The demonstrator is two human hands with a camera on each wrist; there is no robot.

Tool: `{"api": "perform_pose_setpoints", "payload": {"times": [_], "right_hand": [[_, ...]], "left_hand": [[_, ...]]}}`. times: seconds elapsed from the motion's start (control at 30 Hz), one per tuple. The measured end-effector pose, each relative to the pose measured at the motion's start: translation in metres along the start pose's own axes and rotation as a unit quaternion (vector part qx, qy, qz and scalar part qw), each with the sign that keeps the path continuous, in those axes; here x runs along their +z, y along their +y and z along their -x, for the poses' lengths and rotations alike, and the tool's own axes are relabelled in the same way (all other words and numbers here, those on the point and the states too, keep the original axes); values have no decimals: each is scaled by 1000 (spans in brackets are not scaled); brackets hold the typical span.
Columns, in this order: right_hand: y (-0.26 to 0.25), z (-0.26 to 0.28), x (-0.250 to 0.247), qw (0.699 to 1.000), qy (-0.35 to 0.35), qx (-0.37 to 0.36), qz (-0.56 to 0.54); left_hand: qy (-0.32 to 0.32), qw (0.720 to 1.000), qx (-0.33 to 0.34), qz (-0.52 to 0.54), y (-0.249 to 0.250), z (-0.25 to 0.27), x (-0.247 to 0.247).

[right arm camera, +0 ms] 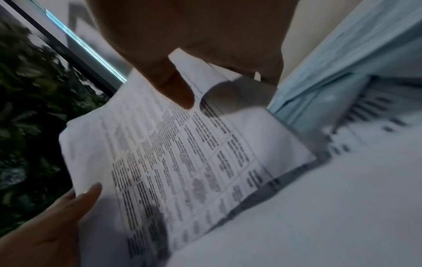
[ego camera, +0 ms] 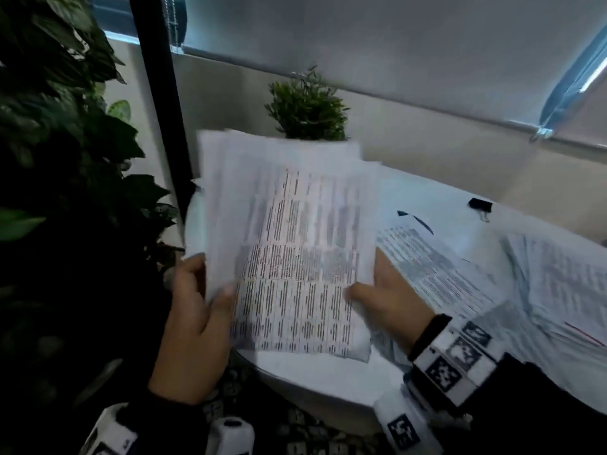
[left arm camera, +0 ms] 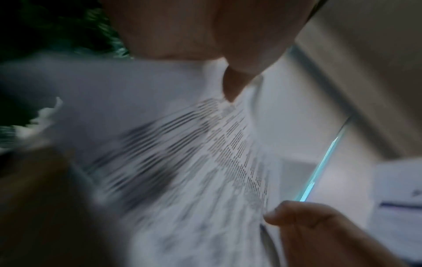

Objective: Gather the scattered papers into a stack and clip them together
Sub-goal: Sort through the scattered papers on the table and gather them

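A bundle of printed papers [ego camera: 295,244] is lifted above the white round table [ego camera: 328,372], its sheets fanned unevenly. My left hand [ego camera: 197,310] pinches the bundle's left edge, thumb on top. My right hand [ego camera: 384,297] pinches the right edge, thumb on the printed face. The left wrist view shows the papers [left arm camera: 194,162] blurred under my left hand's thumb [left arm camera: 233,86]. In the right wrist view my right hand's thumb [right arm camera: 175,90] presses the same papers [right arm camera: 182,153]. More printed sheets [ego camera: 460,277] lie scattered on the table to the right. A black binder clip [ego camera: 480,205] sits at the table's far edge.
A small potted plant [ego camera: 307,108] stands behind the bundle at the table's back. Large dark leaves [ego camera: 59,126] and a black pole [ego camera: 161,103] fill the left side. A wall and window blinds [ego camera: 361,44] close off the back.
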State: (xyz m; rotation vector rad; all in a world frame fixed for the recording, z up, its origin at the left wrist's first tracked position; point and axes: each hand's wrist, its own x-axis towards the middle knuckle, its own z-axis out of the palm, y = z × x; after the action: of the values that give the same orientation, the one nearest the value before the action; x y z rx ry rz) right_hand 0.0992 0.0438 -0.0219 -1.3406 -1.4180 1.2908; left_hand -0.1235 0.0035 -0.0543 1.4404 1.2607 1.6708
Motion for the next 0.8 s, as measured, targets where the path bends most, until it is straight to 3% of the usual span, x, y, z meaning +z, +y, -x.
{"api": "perform_pose_setpoints", "payload": {"times": [0.07,0.13,0.23,0.37,0.47,0.53,0.6,0.7,0.8], "right_hand": [[3,2,5,1000,12,4,5],[0,3,-5,998,48,-22,23],[-14,9,-57,979,188,-61,42],[-30,24,-171,901,426,-63,46],[-17,40,-257,833,525,-58,163],[-4,53,-298,802,546,-21,239],[10,67,-329,787,539,76,290],[26,78,-354,748,501,166,402],[45,75,-362,724,438,215,488]], "left_hand": [[3,1000,-16,-13,-6,4,0],[19,998,-30,50,-12,2,1],[8,995,-60,85,-31,-10,3],[-95,989,-84,-77,-61,-11,-10],[-197,958,-69,-195,-63,-12,-7],[-255,936,-47,-237,-46,-22,7],[-286,923,-8,-257,-18,-30,27],[-346,889,55,-294,18,-44,57],[-416,836,90,-345,28,-61,84]]}}
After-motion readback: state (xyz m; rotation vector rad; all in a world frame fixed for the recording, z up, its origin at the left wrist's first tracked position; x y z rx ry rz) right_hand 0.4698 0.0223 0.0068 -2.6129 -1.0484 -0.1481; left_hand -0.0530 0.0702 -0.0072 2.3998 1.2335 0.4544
